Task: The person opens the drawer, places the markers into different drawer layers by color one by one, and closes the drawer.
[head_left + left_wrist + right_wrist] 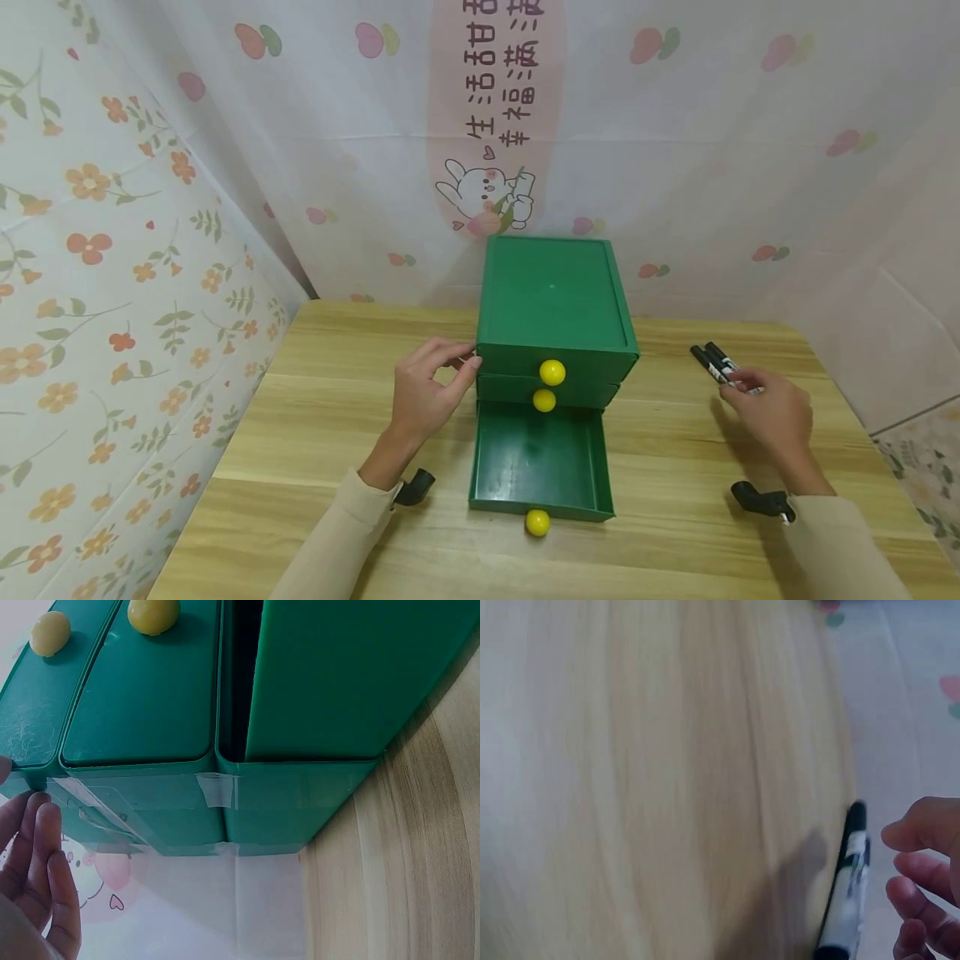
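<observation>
A green drawer cabinet [555,292] with yellow round knobs stands at the middle of the table, its bottom drawer [536,458] pulled out with nothing inside. My left hand [423,392] holds the cabinet's upper left front corner, thumb at the front face and fingers [46,832] against the side. Two black-and-white markers [705,360] lie side by side on the right of the table. Over their near ends is my right hand [772,412], its thumb and fingers [919,896] loosely bent and apart from the marker [847,892] in the right wrist view.
The upper two drawers are closed, with a top knob [552,372] and a middle knob [544,400]. Clear tape [217,789] runs along the cabinet's side. Behind the wooden table [345,358] hangs a printed curtain [360,167]; a floral one [97,292] hangs at left.
</observation>
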{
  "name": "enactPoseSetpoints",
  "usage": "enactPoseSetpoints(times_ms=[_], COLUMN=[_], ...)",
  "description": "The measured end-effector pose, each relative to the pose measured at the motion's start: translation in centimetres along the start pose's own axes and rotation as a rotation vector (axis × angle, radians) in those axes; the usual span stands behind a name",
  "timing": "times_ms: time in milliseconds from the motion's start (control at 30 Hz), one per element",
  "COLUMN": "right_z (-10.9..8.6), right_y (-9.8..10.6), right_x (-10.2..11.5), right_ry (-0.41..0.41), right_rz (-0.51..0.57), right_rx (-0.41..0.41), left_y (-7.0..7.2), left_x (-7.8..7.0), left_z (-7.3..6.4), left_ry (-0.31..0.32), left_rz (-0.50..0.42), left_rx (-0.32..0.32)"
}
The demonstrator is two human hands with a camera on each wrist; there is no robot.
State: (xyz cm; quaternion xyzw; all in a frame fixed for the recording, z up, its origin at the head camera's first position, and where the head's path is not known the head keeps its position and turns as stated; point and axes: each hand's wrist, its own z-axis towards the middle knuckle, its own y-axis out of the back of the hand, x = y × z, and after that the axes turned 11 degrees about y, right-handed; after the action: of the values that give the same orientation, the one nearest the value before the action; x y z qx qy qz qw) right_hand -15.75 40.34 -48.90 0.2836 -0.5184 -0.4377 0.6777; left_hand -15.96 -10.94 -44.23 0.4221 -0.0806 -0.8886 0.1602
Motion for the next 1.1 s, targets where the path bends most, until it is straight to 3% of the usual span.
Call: enactPoseSetpoints(times_ms=[233, 900, 1100], right_z=[-0.1, 0.1, -0.1], right_y=[0.4, -0.7, -1.1], right_x=[-1.1, -2.0, -1.8], right_ry=[-0.025, 0.016, 0.002], right_rz=[-0.030, -0.082, -0.086], right_rx=[0.045, 0.016, 0.041], left_y=[0.0, 0.0, -0.1], left_x=[0.1, 0.2, 0.3], left_z=[0.0, -0.1, 0.0], left_ry=[0.002, 0.006, 0.003], left_rz=[0.014, 0.008, 0.011], left_rx=[0.004, 0.000, 0.002])
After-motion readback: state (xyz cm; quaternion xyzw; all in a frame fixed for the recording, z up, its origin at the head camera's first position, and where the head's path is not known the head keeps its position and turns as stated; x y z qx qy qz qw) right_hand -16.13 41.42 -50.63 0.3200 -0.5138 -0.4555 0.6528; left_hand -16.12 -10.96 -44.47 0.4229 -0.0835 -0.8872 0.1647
